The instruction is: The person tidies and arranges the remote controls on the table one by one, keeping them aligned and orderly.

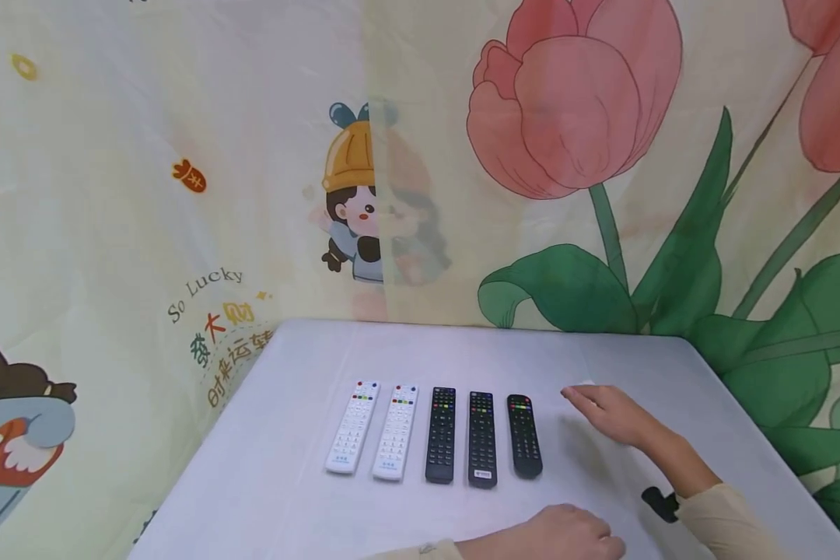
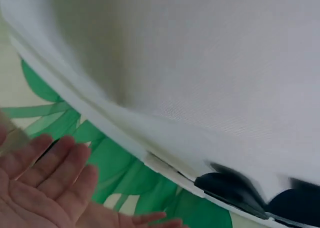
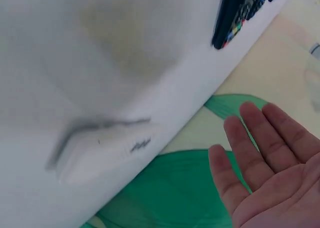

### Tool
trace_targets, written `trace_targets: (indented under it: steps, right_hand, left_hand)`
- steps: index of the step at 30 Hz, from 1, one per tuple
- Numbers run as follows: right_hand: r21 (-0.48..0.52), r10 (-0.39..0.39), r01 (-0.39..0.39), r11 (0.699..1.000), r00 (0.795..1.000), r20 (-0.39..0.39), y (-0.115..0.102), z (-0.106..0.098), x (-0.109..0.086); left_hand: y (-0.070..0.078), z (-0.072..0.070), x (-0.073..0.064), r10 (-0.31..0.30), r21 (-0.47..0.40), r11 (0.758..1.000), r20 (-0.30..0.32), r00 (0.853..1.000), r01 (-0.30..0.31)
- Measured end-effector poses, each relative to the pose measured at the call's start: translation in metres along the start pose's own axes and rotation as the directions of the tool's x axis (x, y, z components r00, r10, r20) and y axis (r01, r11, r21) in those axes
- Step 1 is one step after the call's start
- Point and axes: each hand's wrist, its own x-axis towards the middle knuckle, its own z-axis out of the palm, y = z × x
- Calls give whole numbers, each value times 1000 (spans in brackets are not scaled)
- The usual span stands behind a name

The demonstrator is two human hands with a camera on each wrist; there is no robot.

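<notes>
My right hand (image 1: 612, 412) hovers over the right part of the table, its fingers straight and holding nothing. In the right wrist view its fingers (image 3: 255, 153) are extended, and a blurred white object (image 3: 105, 153) with dark marks lies on the table beyond. My left hand (image 1: 567, 533) is low at the near side, with relaxed fingers (image 2: 65, 173) and nothing in them. Left of the right hand, a rounded black remote control (image 1: 525, 435) ends a row. Two longer black remotes (image 1: 441, 435) and two white remotes (image 1: 353, 428) lie beside it.
The remotes lie roughly side by side on a white-covered table (image 1: 266, 467). Behind it hangs a patterned cloth (image 1: 420, 295) with tulips and cartoon figures. A black wrist device (image 1: 660, 504) sits by the right sleeve.
</notes>
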Motion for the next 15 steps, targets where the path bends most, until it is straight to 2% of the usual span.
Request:
trace_targets:
  steps: [1, 2, 3, 5, 7, 9, 12, 15]
  right_hand:
    - [-4, -8, 8, 1000, 1000, -12, -1, -5, 3]
    - [-7, -20, 20, 1000, 999, -27, -1, -9, 6]
    - [-2, -34, 34, 999, 999, -41, 0, -13, 10]
    - [9, -71, 71, 997, 995, -64, 0, -19, 16]
    - [20, -83, 84, 996, 995, -47, 1, -23, 22]
    - [42, -58, 58, 997, 998, -4, 3, -27, 27]
    - [43, 10, -12, 999, 999, 46, 7, -37, 31]
    - [40, 80, -83, 996, 994, 68, 14, -46, 35]
  left_hand:
    - [-3, 0, 10, 2, 83, 997, -17, 1000, -1]
    - [-5, 1, 20, -15, 128, 992, -36, 999, 20]
    - [-7, 2, 30, -49, 162, 985, -60, 997, 58]
    - [-10, 4, 46, -123, 259, 955, -96, 988, 144]
    - [-13, 6, 61, -196, 300, 928, -111, 974, 221]
    - [-17, 5, 76, -261, 320, 907, -81, 962, 274]
    - [-24, -1, 99, -329, 350, 884, -3, 944, 309]
    - [-35, -5, 119, -409, 342, 868, 82, 909, 360]
